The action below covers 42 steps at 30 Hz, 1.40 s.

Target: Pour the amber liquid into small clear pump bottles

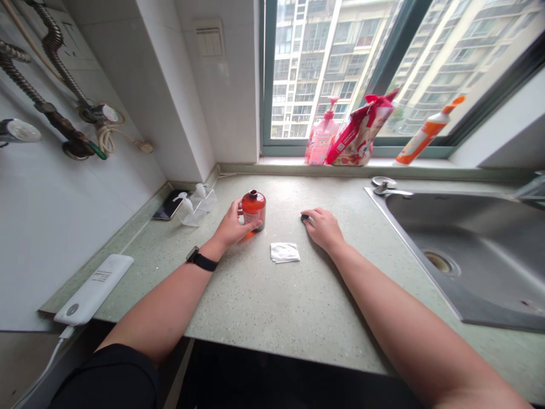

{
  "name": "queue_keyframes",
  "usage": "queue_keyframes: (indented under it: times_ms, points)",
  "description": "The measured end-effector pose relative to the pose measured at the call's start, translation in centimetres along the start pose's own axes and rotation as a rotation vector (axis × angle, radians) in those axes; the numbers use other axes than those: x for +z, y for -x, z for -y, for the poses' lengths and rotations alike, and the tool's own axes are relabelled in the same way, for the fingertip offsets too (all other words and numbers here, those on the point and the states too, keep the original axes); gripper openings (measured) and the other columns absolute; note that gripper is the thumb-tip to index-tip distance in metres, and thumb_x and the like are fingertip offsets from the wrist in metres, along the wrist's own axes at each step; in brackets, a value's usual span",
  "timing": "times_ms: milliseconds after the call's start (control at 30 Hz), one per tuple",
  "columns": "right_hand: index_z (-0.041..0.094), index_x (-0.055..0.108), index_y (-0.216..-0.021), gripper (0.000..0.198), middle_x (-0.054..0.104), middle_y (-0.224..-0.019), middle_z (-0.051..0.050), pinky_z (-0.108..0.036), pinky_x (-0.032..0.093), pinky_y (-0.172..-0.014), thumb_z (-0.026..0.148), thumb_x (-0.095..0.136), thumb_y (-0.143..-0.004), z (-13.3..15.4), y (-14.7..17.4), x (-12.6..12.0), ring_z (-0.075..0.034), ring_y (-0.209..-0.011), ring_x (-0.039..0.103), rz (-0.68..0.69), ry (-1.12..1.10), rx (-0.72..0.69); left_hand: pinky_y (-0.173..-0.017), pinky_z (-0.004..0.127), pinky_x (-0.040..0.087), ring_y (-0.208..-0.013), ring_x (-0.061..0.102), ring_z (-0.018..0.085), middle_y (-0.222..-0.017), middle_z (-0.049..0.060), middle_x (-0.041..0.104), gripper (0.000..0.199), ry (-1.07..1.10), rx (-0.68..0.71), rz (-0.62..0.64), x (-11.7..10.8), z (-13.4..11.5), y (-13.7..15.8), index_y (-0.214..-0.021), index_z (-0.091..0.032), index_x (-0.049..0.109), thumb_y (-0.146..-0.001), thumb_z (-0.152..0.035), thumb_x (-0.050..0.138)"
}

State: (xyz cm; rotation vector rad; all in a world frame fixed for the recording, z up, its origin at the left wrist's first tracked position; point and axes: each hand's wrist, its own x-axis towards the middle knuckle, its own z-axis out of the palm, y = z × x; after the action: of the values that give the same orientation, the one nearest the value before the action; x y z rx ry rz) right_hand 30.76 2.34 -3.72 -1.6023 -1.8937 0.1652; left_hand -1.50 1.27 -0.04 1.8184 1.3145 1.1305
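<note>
My left hand (236, 223) is wrapped round an amber bottle (254, 205) with a pale label, which stands upright on the counter. The bottle's dark neck is uncapped. Farther right, my right hand (322, 226) has its fingers closed on a small black cap (304, 218) at the countertop; most of the cap is covered by the fingers. Between the two hands, a little nearer to me, lies a folded white tissue (285, 252).
A steel sink (419, 289) fills the right side. Two white pump dispensers in a clear holder (193, 213) and a phone (168, 205) sit at left, near a white power bank (94, 288). A pink pump bottle (322, 139), red bag (361, 133) and orange-white bottle (426, 136) line the windowsill.
</note>
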Motion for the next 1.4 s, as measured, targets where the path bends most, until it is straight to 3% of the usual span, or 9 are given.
queue_keyframes:
  times_ms: [133,267,367,500,633,733,833,1033,1400]
  points:
    - [0.023,0.08,-0.109,0.025,0.076,-0.111,-0.012,-0.052,0.055,-0.101,0.027,0.062,-0.092,-0.2,-0.3,-0.1,-0.031,-0.104,0.07,-0.037,-0.103,0.005,-0.108,0.052,0.056,-0.126,0.069,0.033,-0.137,0.014,0.071,0.083,0.096,0.012,-0.004,0.6,1.0,-0.8,-0.147,-0.025,0.053,-0.078,-0.044,0.094]
    - [0.025,0.078,-0.119,0.033,0.075,-0.11,-0.01,-0.044,0.058,-0.095,0.032,0.055,-0.097,0.3,-0.5,-0.1,-0.025,-0.099,0.071,-0.076,-0.228,0.004,-0.113,0.048,0.054,-0.128,0.07,0.031,-0.14,0.015,0.071,0.075,0.229,0.054,0.133,1.1,1.1,-1.2,-0.143,-0.022,0.057,-0.081,-0.045,0.093]
    - [0.026,0.078,-0.114,0.029,0.075,-0.11,-0.008,-0.042,0.059,-0.094,0.041,0.058,-0.097,1.5,-0.8,-0.5,-0.024,-0.103,0.071,-0.126,-0.441,0.005,-0.118,0.049,0.05,-0.136,0.067,0.033,-0.147,0.017,0.069,0.071,0.301,0.104,0.236,1.6,0.8,-1.0,-0.145,-0.021,0.058,-0.088,-0.051,0.087]
    - [0.026,0.073,-0.109,0.033,0.072,-0.101,-0.004,-0.04,0.057,-0.089,0.053,0.074,-0.089,4.2,-2.2,-2.2,-0.022,-0.094,0.068,-0.196,-0.808,0.039,-0.125,0.052,0.043,-0.144,0.061,0.036,-0.152,0.016,0.067,0.071,0.169,0.168,0.268,1.5,-0.3,-1.1,-0.147,-0.02,0.062,-0.089,-0.053,0.085]
    - [0.027,0.065,-0.1,0.038,0.069,-0.097,-0.001,-0.036,0.055,-0.087,0.056,0.083,-0.083,7.8,-4.9,-3.9,-0.018,-0.089,0.065,-0.187,-0.974,-0.059,-0.125,0.055,0.043,-0.14,0.064,0.038,-0.15,0.014,0.07,0.07,-0.025,0.222,0.313,0.7,-1.8,-2.1,-0.145,-0.02,0.067,-0.086,-0.052,0.087]
    - [0.029,0.066,-0.101,0.039,0.07,-0.102,-0.001,-0.036,0.056,-0.092,0.061,0.081,-0.085,10.2,-6.1,-3.9,-0.019,-0.096,0.067,-0.185,-0.982,-0.158,-0.121,0.053,0.047,-0.135,0.067,0.037,-0.146,0.013,0.072,0.071,-0.049,0.239,0.349,0.8,-2.5,-2.5,-0.145,-0.021,0.067,-0.085,-0.052,0.087]
    - [0.028,0.071,-0.103,0.04,0.074,-0.102,-0.002,-0.038,0.057,-0.095,0.064,0.079,-0.087,11.3,-5.9,-2.8,-0.021,-0.099,0.069,-0.153,-0.965,-0.166,-0.118,0.052,0.05,-0.132,0.069,0.038,-0.143,0.013,0.074,0.072,-0.042,0.262,0.278,1.6,-2.3,-2.3,-0.143,-0.02,0.068,-0.083,-0.052,0.089]
    - [0.026,0.077,-0.103,0.036,0.081,-0.109,-0.004,-0.046,0.056,-0.105,0.057,0.084,-0.085,10.1,-4.5,-1.7,-0.025,-0.107,0.075,0.017,-0.954,-0.171,-0.113,0.049,0.052,-0.122,0.072,0.035,-0.133,0.013,0.078,0.065,-0.046,0.275,0.203,2.5,-1.6,-2.0,-0.134,-0.019,0.071,-0.083,-0.056,0.089]
    - [0.028,0.081,-0.103,0.024,0.084,-0.108,-0.003,-0.05,0.055,-0.11,0.048,0.082,-0.09,9.4,-5.1,-2.2,-0.026,-0.111,0.076,0.042,-0.837,-0.254,-0.114,0.049,0.051,-0.126,0.07,0.034,-0.139,0.014,0.075,0.066,0.001,0.272,0.245,2.6,-1.3,-2.2,-0.139,-0.02,0.068,-0.086,-0.055,0.086]
